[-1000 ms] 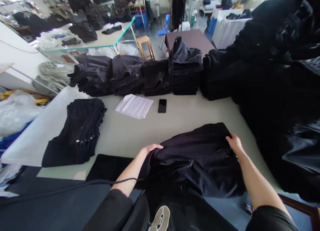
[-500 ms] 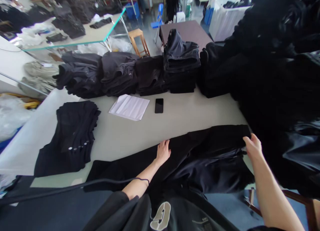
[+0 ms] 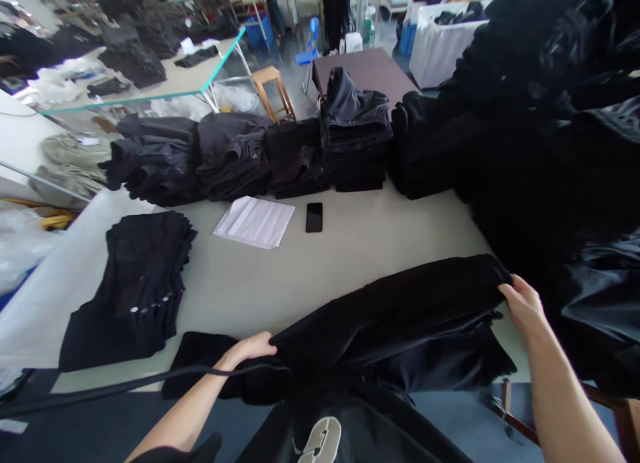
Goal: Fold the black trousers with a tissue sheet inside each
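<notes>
Holding black garment (image 3: 390, 313), both hands (image 3: 524, 304), pale letter-like shirt emblem (image 3: 321, 440)

Left hand (image 3: 257, 345) and right hand (image 3: 523, 303) holding a black garment (image 3: 400, 306) over a table (image 3: 240, 283) (a phone (image 3: 314, 217) lies beyond, beside paper (image 3: 256, 221)).

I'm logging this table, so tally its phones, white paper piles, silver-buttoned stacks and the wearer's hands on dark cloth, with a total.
Phone: 1
White paper pile: 1
Silver-buttoned stack: 1
Hands on dark cloth: 2 (left hand, right hand)
Total: 5
</notes>
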{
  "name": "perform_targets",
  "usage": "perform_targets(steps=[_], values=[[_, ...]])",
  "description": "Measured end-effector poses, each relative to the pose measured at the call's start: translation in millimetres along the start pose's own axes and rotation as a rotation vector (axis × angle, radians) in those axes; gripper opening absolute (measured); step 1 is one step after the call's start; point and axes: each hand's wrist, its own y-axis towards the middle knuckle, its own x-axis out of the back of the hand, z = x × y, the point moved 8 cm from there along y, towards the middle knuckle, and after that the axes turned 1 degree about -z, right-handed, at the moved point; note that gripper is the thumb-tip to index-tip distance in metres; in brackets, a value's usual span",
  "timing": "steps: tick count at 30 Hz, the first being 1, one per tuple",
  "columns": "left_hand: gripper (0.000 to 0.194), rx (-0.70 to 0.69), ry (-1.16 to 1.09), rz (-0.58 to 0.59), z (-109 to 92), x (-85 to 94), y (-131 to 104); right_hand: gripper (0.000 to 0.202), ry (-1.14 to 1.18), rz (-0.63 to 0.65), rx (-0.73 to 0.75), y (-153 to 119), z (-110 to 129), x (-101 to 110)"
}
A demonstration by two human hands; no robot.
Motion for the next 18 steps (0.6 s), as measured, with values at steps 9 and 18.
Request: perform_targets(steps=[9,18], values=[[0.026,0.397,0.226,-0.666,121,245.1,-121,0.029,-0.093,-0.179,0.009,6,23,3],[0.041,0.366,0.117,-1.463,112,274.0,-147,0.054,-0.512,-0.255,-0.080,40,15,-77]])
